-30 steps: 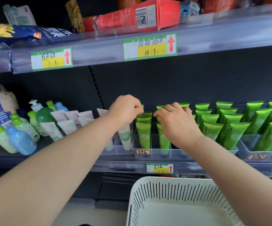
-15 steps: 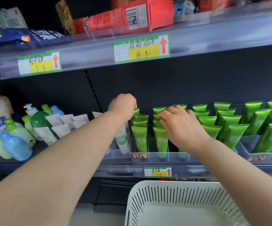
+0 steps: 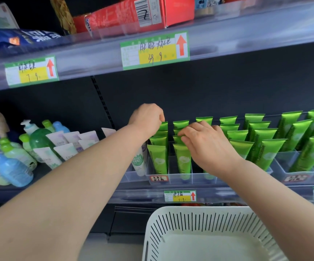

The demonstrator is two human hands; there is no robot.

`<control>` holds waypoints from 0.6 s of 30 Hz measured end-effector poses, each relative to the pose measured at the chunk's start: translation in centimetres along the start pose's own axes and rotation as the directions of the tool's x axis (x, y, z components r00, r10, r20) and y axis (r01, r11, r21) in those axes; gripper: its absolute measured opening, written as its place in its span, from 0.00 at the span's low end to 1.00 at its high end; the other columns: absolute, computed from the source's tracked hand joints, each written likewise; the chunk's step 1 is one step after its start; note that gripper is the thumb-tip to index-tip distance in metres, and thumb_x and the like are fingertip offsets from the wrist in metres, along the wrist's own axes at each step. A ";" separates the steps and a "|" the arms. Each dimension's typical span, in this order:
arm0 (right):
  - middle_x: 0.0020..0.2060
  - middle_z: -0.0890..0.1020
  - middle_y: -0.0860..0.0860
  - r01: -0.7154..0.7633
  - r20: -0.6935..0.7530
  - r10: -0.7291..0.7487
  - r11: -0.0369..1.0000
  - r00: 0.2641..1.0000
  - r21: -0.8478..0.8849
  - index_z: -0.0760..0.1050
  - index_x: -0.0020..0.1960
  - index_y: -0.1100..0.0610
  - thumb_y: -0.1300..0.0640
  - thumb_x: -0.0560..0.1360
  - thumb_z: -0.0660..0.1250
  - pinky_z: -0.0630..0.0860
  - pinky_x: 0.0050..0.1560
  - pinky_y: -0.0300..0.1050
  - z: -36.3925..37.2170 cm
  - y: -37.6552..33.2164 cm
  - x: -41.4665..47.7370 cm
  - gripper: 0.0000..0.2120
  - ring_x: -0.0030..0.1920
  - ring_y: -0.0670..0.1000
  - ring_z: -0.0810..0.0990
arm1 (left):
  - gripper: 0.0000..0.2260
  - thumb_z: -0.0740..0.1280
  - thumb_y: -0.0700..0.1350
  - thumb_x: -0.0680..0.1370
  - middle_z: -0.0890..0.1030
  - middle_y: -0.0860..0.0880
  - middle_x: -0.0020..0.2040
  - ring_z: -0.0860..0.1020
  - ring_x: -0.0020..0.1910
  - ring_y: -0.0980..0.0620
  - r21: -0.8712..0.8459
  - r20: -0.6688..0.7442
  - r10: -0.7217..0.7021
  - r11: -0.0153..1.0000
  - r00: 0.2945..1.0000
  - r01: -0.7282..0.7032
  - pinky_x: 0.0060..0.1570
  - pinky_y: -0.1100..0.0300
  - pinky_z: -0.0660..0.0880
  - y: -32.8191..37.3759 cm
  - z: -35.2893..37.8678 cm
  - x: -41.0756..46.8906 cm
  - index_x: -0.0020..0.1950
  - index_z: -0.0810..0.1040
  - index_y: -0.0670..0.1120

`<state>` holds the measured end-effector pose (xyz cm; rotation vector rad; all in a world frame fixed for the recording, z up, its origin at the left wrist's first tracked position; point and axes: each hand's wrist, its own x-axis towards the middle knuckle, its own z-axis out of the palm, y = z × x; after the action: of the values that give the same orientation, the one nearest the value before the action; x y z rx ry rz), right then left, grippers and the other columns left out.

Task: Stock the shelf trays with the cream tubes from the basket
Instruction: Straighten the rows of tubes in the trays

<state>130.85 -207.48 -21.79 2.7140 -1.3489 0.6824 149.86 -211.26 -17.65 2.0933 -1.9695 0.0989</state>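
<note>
Green cream tubes [image 3: 182, 159] stand cap-down in rows inside clear shelf trays [image 3: 171, 178] on the middle shelf. My left hand [image 3: 147, 117] is curled over the top edges of the back tubes in the leftmost green row; what its fingertips pinch is hidden. My right hand [image 3: 207, 144] reaches over the second row, its curled fingertips touching the top edge of a tube there. The white slotted basket [image 3: 171, 223] sits below the shelf at the bottom of the view, and the part of its floor I see holds no tubes.
White tubes [image 3: 67, 146] and blue and green bottles [image 3: 14, 166] fill the shelf's left side. More green tubes [image 3: 265, 146] fill trays to the right. The upper shelf edge [image 3: 95, 61] with price labels overhangs; a red box [image 3: 139, 14] lies on it.
Both hands have stayed on the two left green rows, shifting slightly toward the back tubes. The view has dropped a little, showing more of the basket.
</note>
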 end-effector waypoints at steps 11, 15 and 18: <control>0.57 0.77 0.47 0.006 0.002 -0.005 1.000 1.000 -0.030 0.72 0.63 0.50 0.50 0.81 0.54 0.67 0.54 0.51 -0.8 -1.4 -0.5 0.14 0.59 0.52 0.71 | 0.08 0.67 0.41 0.76 0.82 0.54 0.52 0.79 0.51 0.51 -0.137 -0.043 0.014 0.990 0.999 -0.020 0.49 0.57 0.75 -0.7 -2.0 -2.2 0.50 0.84 0.53; 0.58 0.77 0.46 0.028 0.001 -0.028 0.999 1.000 -0.041 0.72 0.63 0.49 0.50 0.80 0.57 0.67 0.54 0.50 -1.1 -2.5 -1.0 0.14 0.59 0.52 0.71 | 0.06 0.69 0.44 0.76 0.83 0.56 0.48 0.79 0.48 0.54 -0.197 -0.040 0.068 0.978 0.997 -0.075 0.52 0.53 0.77 -0.7 -2.6 -4.2 0.49 0.84 0.53; 0.58 0.77 0.47 0.047 0.002 -0.047 0.998 0.999 -0.045 0.73 0.63 0.49 0.51 0.79 0.59 0.67 0.55 0.50 -1.2 -3.5 -1.0 0.14 0.60 0.52 0.72 | 0.05 0.70 0.45 0.75 0.83 0.57 0.46 0.79 0.48 0.55 -0.222 -0.046 0.071 0.972 0.996 -0.079 0.52 0.53 0.77 -1.0 -2.8 -6.1 0.48 0.84 0.54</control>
<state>132.53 -204.24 -20.53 2.7012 -1.2802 0.6394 150.72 -204.63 -16.48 1.8632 -1.9385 -0.0656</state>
